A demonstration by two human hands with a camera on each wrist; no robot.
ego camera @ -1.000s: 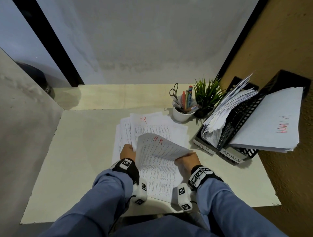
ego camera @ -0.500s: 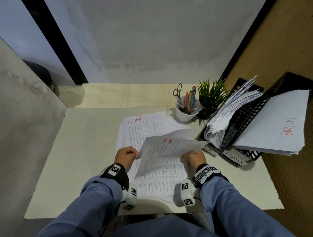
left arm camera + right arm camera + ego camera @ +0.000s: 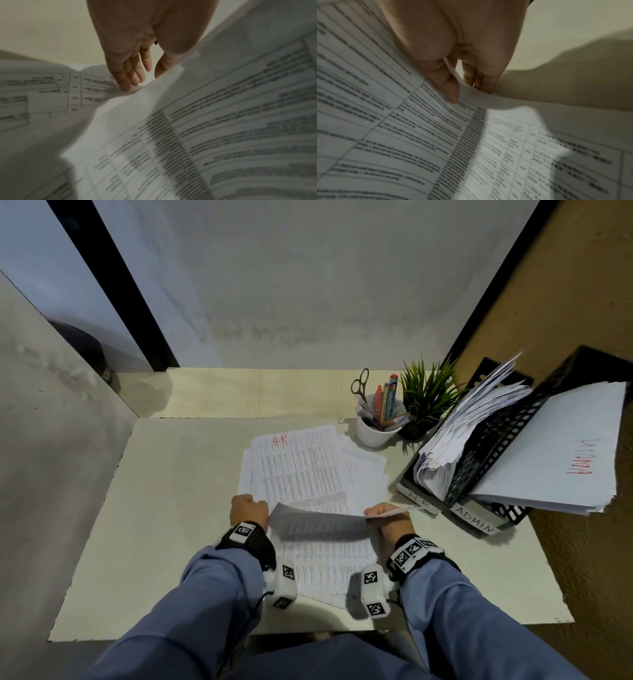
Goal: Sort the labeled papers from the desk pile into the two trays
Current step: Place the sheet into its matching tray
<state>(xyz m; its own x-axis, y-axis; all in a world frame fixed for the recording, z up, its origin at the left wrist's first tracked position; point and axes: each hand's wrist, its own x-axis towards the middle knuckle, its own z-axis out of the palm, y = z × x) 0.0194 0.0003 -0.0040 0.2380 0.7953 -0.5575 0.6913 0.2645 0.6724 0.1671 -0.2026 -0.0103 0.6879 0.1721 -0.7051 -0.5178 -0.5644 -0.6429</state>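
A loose pile of printed papers (image 3: 301, 467) lies mid-desk, its top sheet marked "H-R" in red. Just above the pile's near part hangs one lifted sheet (image 3: 325, 517), seen almost edge-on. My right hand (image 3: 385, 513) pinches its right edge, with the thumb (image 3: 450, 89) on the printed face and the fingers beneath. My left hand (image 3: 248, 506) is at the sheet's left edge; its fingers (image 3: 126, 81) lie relaxed with their tips on the pile. At the right stand two black mesh trays: the HR tray (image 3: 416, 496), stuffed with papers, and the ADMIN tray (image 3: 476, 518), holding a stack.
A white cup (image 3: 375, 429) with scissors and pens and a small green plant (image 3: 428, 395) stand behind the pile, left of the trays. A brown wall (image 3: 565, 302) runs along the right, a grey partition (image 3: 51, 440) along the left. The desk (image 3: 171, 508) shows bare left of the papers.
The lifted sheet has tipped flatter and shifted right, so its red mark no longer shows. My left hand has let its edge go; the right still pinches it.
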